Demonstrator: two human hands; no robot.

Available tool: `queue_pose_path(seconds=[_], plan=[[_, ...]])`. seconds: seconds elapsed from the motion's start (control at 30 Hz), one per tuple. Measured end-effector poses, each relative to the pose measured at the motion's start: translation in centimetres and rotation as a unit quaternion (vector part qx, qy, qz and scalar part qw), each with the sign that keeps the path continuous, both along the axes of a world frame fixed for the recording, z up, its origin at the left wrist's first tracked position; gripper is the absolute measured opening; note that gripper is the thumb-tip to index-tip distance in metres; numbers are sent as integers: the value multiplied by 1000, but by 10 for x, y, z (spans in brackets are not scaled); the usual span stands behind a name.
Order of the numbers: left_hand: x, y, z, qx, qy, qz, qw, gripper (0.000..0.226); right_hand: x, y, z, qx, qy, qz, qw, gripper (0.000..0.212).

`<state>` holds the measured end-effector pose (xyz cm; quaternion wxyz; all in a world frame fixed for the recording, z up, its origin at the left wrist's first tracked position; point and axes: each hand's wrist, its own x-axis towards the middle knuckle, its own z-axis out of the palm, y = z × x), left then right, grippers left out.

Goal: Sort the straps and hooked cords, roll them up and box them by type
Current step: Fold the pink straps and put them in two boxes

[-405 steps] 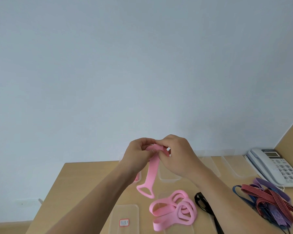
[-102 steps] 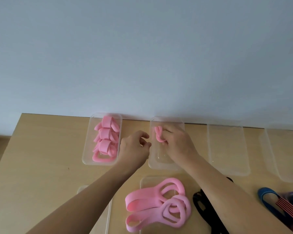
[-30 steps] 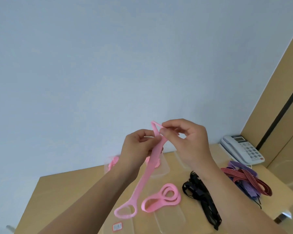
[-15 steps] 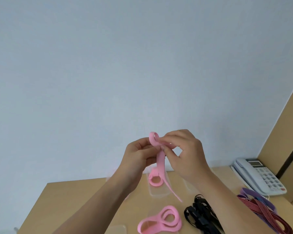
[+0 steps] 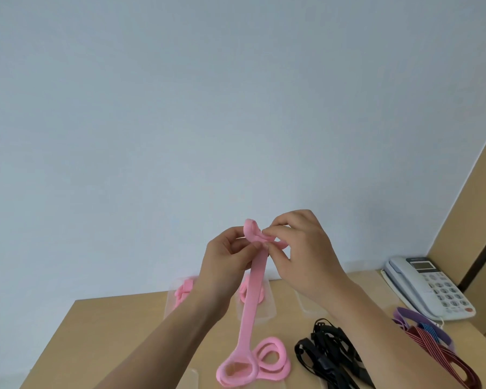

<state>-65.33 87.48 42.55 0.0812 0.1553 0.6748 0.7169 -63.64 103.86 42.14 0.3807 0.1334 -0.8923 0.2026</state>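
Observation:
I hold a long pink strap point(image 5: 250, 301) up above the table. My left hand point(image 5: 228, 259) pinches it just under its top end, and my right hand point(image 5: 300, 248) pinches the curled top end beside it. The strap hangs down to a looped end near the table. Another pink strap point(image 5: 272, 357) lies looped on the table below. Far left, a clear box point(image 5: 170, 301) holds rolled pink straps. The clear box point(image 5: 267, 313) next to it has one pink roll. Black cords point(image 5: 328, 352) lie right of the loose pink strap.
Purple, red-striped and blue straps point(image 5: 432, 341) are piled at the right edge of the wooden table point(image 5: 110, 332). A white desk phone point(image 5: 427, 287) stands at the back right. Another clear box point(image 5: 303, 304) peeks out behind my right forearm. A wooden panel rises at far right.
The curl at the strap's top has grown, and the strap now hangs straight to its looped end. My view has dropped slightly toward the table.

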Motion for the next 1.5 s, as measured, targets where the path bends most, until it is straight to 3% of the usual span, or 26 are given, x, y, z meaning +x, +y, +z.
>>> queue_pose_path(seconds=[0.57, 0.77, 0.9, 1.1, 1.5], plan=[[-3, 3, -20, -85, -110, -18, 990, 17, 4, 2, -33, 12, -20, 8, 1000, 11], [-3, -3, -17, -43, -122, -52, 990, 38, 6, 1, -37, 10, 30, 5, 999, 13], [-2, -6, -19, 16, -139, -46, 989, 29, 6, -2, -37, 0, 66, 10, 998, 6], [-2, -8, -17, 49, -152, -44, 986, 29, 8, -3, -38, -19, 42, 26, 999, 10], [-4, -9, -21, -31, -74, 1, 997, 21, 13, -8, -28, -84, -5, 88, 993, 16]])
